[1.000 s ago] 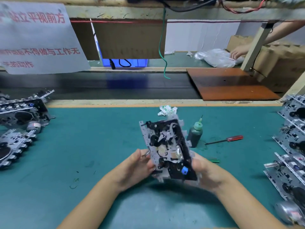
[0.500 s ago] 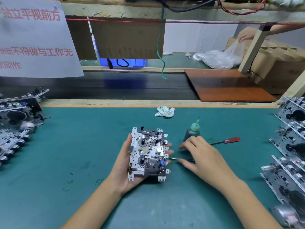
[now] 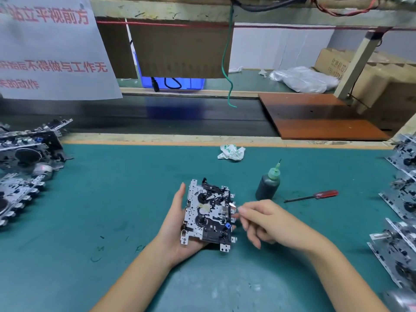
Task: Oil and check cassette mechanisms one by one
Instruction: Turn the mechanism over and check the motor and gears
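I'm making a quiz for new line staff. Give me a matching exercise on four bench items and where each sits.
Things:
1. cassette mechanism
2. oil bottle
3. red-handled screwdriver
4. crumpled wrapper

Places:
A. lying flat, right of the bottle
B. near the mat's far edge
C. in the left hand
D. standing upright beyond the right hand

Pairs: 1-C, 2-D, 3-A, 4-B

A left hand (image 3: 174,224) cradles a cassette mechanism (image 3: 208,213) above a green mat (image 3: 90,210). The right hand (image 3: 267,221) pinches a thin tool at its 3 o'clock edge. An oil bottle (image 3: 268,185) stands at 1 o'clock.
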The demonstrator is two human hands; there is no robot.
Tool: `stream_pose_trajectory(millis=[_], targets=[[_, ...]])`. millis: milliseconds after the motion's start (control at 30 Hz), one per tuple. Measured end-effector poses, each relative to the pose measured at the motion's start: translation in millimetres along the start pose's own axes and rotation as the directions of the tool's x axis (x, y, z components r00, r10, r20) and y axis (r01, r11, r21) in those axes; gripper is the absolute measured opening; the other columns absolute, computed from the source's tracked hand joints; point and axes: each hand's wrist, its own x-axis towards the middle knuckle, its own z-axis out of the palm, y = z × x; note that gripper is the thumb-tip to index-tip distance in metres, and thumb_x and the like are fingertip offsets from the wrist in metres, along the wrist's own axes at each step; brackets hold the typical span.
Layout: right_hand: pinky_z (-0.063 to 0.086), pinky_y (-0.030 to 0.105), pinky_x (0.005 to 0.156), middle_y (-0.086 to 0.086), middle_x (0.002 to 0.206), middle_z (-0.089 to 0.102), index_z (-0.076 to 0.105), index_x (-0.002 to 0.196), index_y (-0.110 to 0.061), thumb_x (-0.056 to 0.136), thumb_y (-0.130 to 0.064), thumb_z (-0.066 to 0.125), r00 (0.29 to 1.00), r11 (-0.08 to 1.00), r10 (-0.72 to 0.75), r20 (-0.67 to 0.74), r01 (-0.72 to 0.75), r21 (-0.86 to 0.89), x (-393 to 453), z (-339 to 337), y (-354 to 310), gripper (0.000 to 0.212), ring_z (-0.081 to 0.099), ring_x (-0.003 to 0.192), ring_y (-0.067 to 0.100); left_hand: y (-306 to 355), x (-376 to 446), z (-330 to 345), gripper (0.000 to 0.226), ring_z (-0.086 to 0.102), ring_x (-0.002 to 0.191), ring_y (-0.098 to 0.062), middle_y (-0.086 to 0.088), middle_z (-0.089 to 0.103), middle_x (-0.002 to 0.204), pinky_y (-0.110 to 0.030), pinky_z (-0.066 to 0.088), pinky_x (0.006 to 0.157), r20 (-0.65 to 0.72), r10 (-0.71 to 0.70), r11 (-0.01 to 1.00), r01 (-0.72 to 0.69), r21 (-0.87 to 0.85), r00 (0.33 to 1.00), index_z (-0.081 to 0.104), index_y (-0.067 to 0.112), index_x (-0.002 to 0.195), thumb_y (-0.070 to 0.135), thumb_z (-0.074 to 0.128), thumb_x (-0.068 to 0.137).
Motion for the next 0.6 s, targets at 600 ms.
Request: stream_pose_trajectory(millis=[600], targets=[[0.029,0.016,0.033,-0.001,0.037,0.046,0.051,0.051,-0.017,0.098,-0.035,0.042,0.984,0.983,0.114,0.139,-0.132,0.130,4.3,11.3,6.3,0.051,0.037,0.029,0.008,-2.7,4.1,-1.0,0.080,0.062,0.109,-0.035,-0.026,0.059,0.124,-0.044,0.050,0.094,-0.007,0.008,0.999,-0.007,0.046,1.000,0.065,0.001,0.118,0.066,0.028,0.091]])
